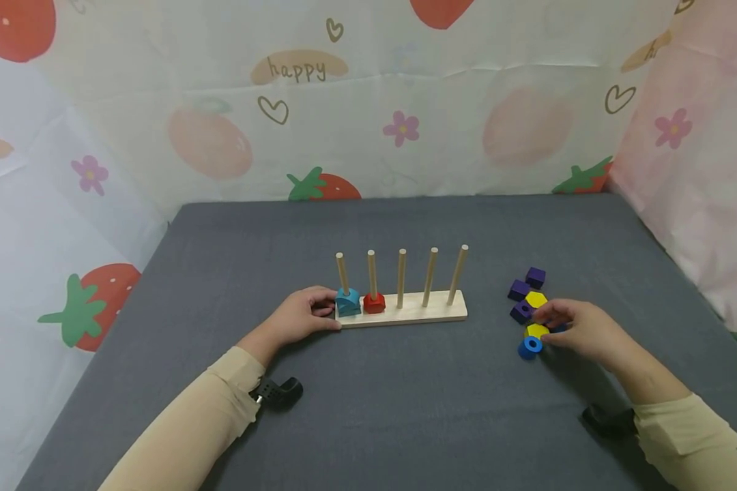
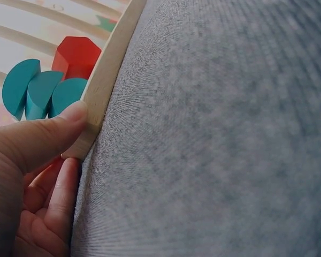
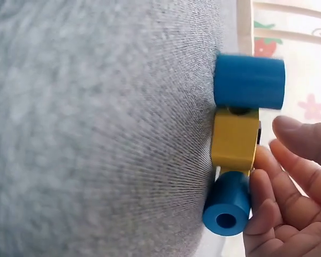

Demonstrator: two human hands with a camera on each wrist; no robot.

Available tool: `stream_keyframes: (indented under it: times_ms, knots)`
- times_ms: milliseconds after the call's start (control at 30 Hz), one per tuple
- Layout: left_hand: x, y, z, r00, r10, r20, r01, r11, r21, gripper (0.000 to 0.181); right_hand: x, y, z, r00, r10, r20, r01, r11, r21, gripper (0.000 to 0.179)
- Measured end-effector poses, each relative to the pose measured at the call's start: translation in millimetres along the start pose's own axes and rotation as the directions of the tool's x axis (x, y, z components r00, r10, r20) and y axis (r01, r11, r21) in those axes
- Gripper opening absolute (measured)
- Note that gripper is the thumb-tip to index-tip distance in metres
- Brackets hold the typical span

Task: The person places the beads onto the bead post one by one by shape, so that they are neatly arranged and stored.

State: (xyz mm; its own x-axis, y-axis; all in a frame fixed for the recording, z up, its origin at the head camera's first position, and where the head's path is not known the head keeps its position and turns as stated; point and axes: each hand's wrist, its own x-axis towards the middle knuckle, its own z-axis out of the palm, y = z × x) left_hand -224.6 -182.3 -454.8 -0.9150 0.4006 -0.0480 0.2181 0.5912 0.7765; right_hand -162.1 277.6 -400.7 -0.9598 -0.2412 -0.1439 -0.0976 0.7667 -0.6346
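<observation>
A wooden peg board (image 1: 430,312) with several upright pegs stands mid-table. My left hand (image 1: 297,315) holds its left end, with the thumb (image 2: 69,119) pressed on the wood and the fingers curled by the end face. Teal pieces (image 2: 43,91) with rounded sides sit on the leftmost peg; a red angular block (image 1: 374,305) is on the second. To the right, my right hand (image 1: 583,331) hovers over loose blocks, thumb and fingers apart. Closest to its fingers are a yellow hexagonal block (image 3: 235,139) and a blue cylinder (image 3: 229,193); another blue cylinder (image 3: 249,81) lies beyond the yellow one.
Purple cubes (image 1: 536,276) and another yellow hexagonal block (image 1: 536,299) lie at the far side of the loose group. Grey cloth (image 1: 405,409) covers the table. A printed curtain (image 1: 368,136) hangs behind and along both sides.
</observation>
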Motion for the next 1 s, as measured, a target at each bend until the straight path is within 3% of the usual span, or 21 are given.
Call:
stream_keyframes:
  times_ms: [367,633,1000]
  knots:
    - [0.1,2.1,0.8,1.0,-0.007,0.002,0.007,1.0,0.004,0.048,-2.3,-4.0,2.4,0.997,-0.049,0.062,0.059,0.984,-0.166,0.028]
    - [0.8,0.8,0.7,1.0,-0.017,-0.001,0.017,1.0,0.002,0.047,-4.1,-6.6,3.1,0.996,-0.043,0.077,0.053,0.988,-0.146,0.021]
    - [-0.6,2.6,0.5,1.0,-0.008,-0.003,0.008,1.0,0.004,0.048,-3.1,-5.3,3.6,0.991,-0.012,0.131,0.027,0.993,-0.111,0.024]
